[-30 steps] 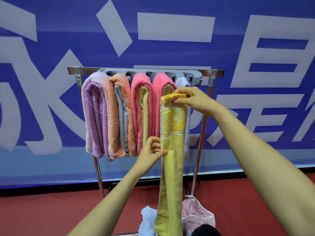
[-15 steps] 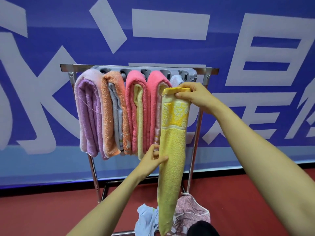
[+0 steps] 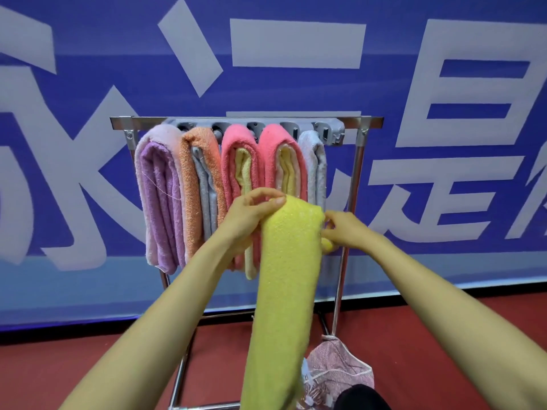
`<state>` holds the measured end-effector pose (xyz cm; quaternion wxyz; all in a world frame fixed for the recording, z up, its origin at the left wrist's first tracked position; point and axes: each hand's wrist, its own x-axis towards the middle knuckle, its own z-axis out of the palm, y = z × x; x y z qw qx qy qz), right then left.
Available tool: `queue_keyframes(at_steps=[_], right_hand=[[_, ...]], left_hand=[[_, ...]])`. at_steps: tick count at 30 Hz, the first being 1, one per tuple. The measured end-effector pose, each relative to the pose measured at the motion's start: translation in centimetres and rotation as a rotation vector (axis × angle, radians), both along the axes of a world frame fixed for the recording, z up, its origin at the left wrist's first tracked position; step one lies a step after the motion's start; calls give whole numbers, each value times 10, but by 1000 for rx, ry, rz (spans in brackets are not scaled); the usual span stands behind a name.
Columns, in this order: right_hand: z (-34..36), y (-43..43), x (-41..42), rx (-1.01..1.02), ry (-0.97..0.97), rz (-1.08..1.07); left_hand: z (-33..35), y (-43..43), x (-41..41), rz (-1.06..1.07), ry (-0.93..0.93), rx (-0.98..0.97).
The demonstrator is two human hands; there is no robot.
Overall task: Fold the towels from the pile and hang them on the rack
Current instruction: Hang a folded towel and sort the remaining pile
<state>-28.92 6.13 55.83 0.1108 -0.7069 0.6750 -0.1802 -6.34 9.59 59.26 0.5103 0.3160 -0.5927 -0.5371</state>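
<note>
One yellow towel hangs below left hand and right hand.

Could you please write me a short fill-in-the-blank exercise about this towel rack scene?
The towel pinched by the left hand and right hand is ____.
Between the orange towel and the grey towel on the rack hang ____ pink towels.
The banner behind the rack is ____ with white characters.
Missing: yellow; two; blue.

Bright, even lighting with faint shadows; wide-angle bending and softness at edges.
</note>
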Motion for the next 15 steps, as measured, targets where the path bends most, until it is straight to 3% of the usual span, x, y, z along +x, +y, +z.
queue_keyframes(at_steps=[2,4,8,9,12,15], right_hand=[[-14,10,5,-61,-83,7],[-17,26,13,-142,-283,29],[-2,47,34,-7,-980,72],[2,47,37,40,-1075,74],[9,47,40,110,-1127,123],[9,44,41,7,-1038,134]], left_hand=[[-1,-2,5,17,-19,34],[-5,-3,11,-43,-41,37],[-13,-2,18,-117,-76,62],[-13,-2,20,-139,-85,72],[-12,0,23,-197,-108,80],[-15,0,24,-49,-205,-39]])
